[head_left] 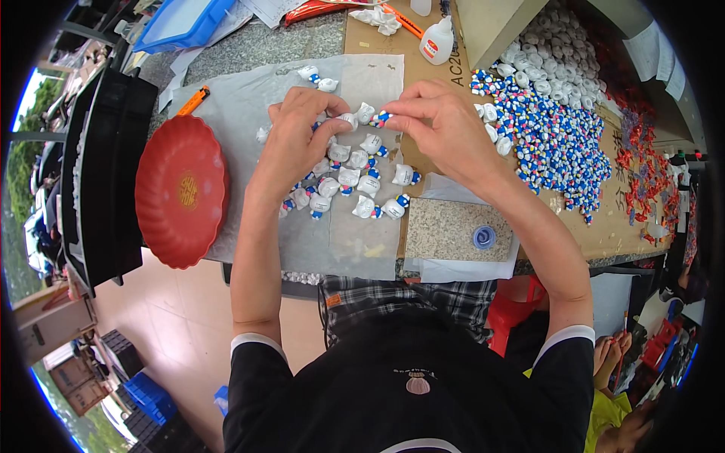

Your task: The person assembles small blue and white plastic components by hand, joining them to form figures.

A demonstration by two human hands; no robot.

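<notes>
Over the pale sheet (pixel 362 253), my two hands are close together, each with its fingers pinched. My left hand (pixel 298 132) grips a small white figurine head (pixel 349 120) between thumb and forefinger. In the fingertips of my right hand (pixel 449 132) is a small blue figurine body (pixel 380 118) with coloured spots. Another white head (pixel 365 112) shows between the two hands; whether it is held or lies on the sheet I cannot tell. Below them lie several figurines (pixel 368 184) with white heads and blue bodies joined, on their sides.
To the right are a heap of blue bodies (pixel 563 155) and a pile of white heads (pixel 555 57). A stone slab (pixel 445 234) carries a small blue-rimmed cup (pixel 484 238). On the left are a red scalloped dish (pixel 181 226) and an orange cutter (pixel 194 101). A white squeeze bottle (pixel 437 41) stands behind.
</notes>
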